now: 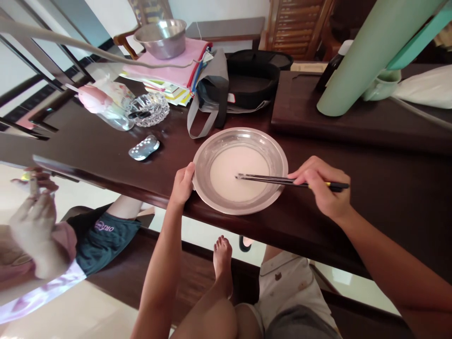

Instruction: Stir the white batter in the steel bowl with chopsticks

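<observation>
Bench [388, 197]: one, dark and glossy; carries everything noted here except the other person.
Other person [35, 216]: one, far left, hands well apart from the dish.
Green cylinder [374, 52]: one, leaning across upper right.
Black case [271, 77]: one, behind the dish.
Shallow dish [203, 172]: one, metal, on the bench near its front edge, between both hands. Probably stiff, light in itself, hard to break; smooth wall likely slick if wet. Best held by the wide rim, kept level.
Steel bowl [165, 44]: one, on a pink folder at the back.
White liquid [229, 162]: one pool over the dish floor. Looks thin; should slosh if the dish tips.
Glass dish [153, 110]: one, cut pattern, back left. Looks heavy, fragile.
Left hand [182, 186]: grip clamped on the dish's left rim, thumb on top; fingers underneath hidden.
Right hand [326, 197]: grip closed around the chopsticks' rear part.
Chopsticks [271, 179]: two, black, near together, tips at the liquid. Likely light, rigid, slippery when wet; take the dry rear end.
Spotted gadget [144, 147]: one, left of the dish.
</observation>
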{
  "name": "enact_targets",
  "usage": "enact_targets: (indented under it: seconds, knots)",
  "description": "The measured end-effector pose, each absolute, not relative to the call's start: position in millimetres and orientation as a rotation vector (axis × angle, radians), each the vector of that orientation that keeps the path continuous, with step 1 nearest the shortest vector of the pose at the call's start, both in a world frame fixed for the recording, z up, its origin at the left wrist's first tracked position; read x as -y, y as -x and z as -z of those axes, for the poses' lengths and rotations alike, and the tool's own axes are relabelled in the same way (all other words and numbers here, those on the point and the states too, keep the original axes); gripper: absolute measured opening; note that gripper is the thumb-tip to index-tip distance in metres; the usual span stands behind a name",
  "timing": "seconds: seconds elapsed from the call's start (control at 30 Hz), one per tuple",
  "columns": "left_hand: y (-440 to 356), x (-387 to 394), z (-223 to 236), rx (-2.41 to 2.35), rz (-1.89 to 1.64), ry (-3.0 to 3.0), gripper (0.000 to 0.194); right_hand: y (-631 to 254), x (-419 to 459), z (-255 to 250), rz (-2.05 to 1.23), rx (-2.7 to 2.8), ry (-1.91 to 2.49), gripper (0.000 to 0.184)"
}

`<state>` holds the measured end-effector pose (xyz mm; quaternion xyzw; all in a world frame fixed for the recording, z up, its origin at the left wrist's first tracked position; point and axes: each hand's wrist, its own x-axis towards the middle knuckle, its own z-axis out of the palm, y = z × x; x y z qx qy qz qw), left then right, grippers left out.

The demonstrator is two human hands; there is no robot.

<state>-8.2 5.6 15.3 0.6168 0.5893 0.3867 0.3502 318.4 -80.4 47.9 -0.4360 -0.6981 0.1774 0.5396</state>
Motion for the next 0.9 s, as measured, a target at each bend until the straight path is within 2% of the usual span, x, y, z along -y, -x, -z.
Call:
enact_targets:
  seconds: [0.1,0.27,0.43,0.57,0.73,0.9]
  knots:
    - [8.1,-5.4,-16.1,-1.539,-1.010,-1.591,0.048,-316.9,80.3,-48.4,-0.363,1.756,1.056,0.024]
    - [8.0,-5.6,-16.7,-1.540,-0.989,-1.578,0.048,-318.2,80.1,-47.2,-0.392,1.604,1.050,0.031]
    - [9.4,-6.3,-14.1,-1.546,-1.019,-1.591,0.047,-317.8,79.2,-47.0,-0.354,1.723,1.085,0.025]
    - [9.2,-6.5,-14.0,-1.539,-0.995,-1.602,0.047,-319.2,78.9,-45.7,-0.376,1.561,1.019,0.032]
    - [8.4,-5.8,-15.8,-1.518,-1.017,-1.605,0.046,-318.1,78.9,-47.4,-0.339,1.789,1.030,0.023]
    - [8.6,-5.3,-16.3,-1.521,-0.984,-1.604,0.048,-319.6,79.1,-48.0,-0.360,1.619,1.020,0.031]
